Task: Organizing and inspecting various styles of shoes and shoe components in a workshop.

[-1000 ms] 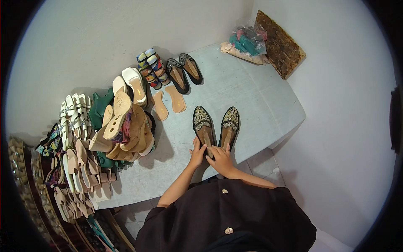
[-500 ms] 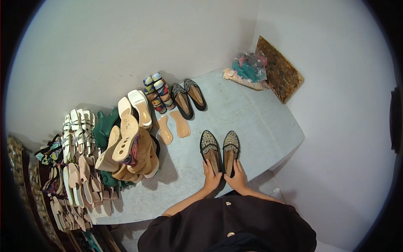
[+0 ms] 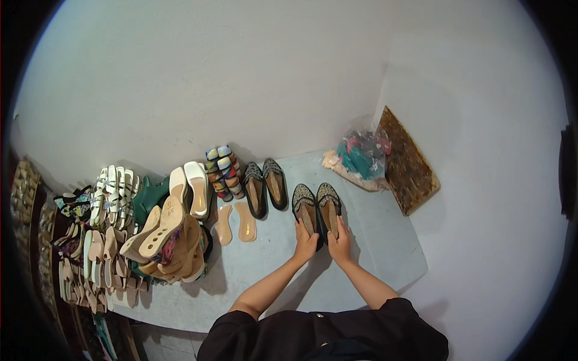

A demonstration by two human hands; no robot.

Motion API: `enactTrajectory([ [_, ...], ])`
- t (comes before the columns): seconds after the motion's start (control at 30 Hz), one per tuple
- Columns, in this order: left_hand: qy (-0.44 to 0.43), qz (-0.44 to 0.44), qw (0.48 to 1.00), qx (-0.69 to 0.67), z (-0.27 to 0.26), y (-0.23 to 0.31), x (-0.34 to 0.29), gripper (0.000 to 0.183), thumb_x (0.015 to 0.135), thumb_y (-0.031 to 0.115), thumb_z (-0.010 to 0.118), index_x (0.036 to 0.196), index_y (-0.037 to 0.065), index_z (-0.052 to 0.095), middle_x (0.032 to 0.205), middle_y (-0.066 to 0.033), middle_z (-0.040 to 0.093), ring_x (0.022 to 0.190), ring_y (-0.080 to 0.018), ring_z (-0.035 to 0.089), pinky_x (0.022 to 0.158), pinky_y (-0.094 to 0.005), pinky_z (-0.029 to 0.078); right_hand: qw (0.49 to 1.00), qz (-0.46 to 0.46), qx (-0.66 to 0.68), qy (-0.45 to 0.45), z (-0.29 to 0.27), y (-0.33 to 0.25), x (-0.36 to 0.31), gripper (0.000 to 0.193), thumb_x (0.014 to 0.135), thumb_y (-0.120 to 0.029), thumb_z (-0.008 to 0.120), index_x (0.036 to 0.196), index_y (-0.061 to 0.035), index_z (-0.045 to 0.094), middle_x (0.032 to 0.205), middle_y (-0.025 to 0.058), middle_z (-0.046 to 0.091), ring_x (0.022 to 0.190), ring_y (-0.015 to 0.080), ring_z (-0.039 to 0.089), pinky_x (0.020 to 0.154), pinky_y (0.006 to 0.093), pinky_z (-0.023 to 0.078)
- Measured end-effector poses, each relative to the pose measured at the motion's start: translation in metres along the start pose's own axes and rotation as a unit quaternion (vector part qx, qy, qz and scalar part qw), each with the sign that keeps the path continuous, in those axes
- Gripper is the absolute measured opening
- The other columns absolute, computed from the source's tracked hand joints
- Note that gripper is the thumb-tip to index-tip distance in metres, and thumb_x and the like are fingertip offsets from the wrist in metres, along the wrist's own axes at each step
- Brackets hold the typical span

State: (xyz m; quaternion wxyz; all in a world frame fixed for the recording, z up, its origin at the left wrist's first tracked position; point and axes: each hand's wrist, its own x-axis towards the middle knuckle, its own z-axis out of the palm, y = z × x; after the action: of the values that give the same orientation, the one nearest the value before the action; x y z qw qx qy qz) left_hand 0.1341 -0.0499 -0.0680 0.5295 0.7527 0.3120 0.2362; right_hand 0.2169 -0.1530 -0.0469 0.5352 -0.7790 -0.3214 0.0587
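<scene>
Head view, centre of the frame: the left hand (image 3: 307, 243) and right hand (image 3: 340, 243) grip the heel ends of two black, pointed flats with pale-patterned toes (image 3: 303, 195). Uneven finger pressure could drop one; drifting left could knock the black, grey-patterned loafers (image 3: 255, 195).
</scene>
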Motion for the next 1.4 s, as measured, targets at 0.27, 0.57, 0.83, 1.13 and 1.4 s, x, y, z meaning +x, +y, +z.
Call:
enactTrajectory([
  [0.27,0.038,0.037,0.992,0.119,0.006,0.003,0.109,0.078,0.077,0.021,0.048,0.135,-0.016,0.011,0.141,-0.0348,0.013,0.134,-0.0459,0.008,0.111,-0.0428,0.003,0.998,-0.032,0.042,-0.029,0.031,0.044,0.115,0.054,0.080,-0.014,0.053,0.130,0.0012,0.041,0.134,0.0225,0.041,0.127,0.0362,0.036,0.107,0.0503,0.017],
  [0.57,0.027,-0.016,0.993,0.115,-0.005,-0.034,0.157,0.078,0.078,0.020,0.048,0.138,-0.011,0.009,0.144,-0.0299,0.012,0.135,-0.0440,0.005,0.110,-0.0453,0.005,0.995,-0.051,0.052,-0.068,0.072,0.090,0.160,0.055,0.078,-0.016,0.056,0.129,-0.0002,0.044,0.132,0.0227,0.043,0.125,0.0385,0.037,0.106,0.0519,0.017],
  [0.83,0.020,0.012,0.993,0.120,-0.003,-0.049,0.169,0.078,0.080,0.017,0.047,0.138,-0.011,0.003,0.145,-0.0293,0.008,0.137,-0.0405,0.000,0.110,-0.0445,0.003,0.995,-0.086,0.025,-0.043,0.083,0.096,0.173,0.055,0.076,-0.012,0.055,0.128,0.0010,0.044,0.131,0.0229,0.044,0.125,0.0371,0.038,0.106,0.0515,0.018],
  [1.13,0.038,-0.003,0.983,0.182,-0.006,-0.018,0.170,0.076,0.085,0.025,0.053,0.137,-0.011,0.010,0.143,-0.0302,0.015,0.136,-0.0388,0.013,0.110,-0.0418,0.011,0.979,0.001,-0.120,-0.162,0.064,0.077,0.183,0.067,0.079,-0.027,0.056,0.139,-0.0105,0.030,0.141,0.0187,0.034,0.131,0.0355,0.029,0.100,0.0678,0.005],
  [1.4,0.081,0.102,0.959,0.251,-0.009,0.018,0.069,0.067,0.086,0.029,0.052,0.141,0.006,0.022,0.142,-0.0190,0.027,0.133,-0.0367,0.023,0.104,-0.0538,0.020,0.983,-0.005,-0.133,-0.127,0.025,0.047,0.137,0.084,0.079,-0.037,0.060,0.145,-0.0177,0.012,0.147,0.0192,0.016,0.136,0.0363,0.013,0.101,0.0653,0.007],
])
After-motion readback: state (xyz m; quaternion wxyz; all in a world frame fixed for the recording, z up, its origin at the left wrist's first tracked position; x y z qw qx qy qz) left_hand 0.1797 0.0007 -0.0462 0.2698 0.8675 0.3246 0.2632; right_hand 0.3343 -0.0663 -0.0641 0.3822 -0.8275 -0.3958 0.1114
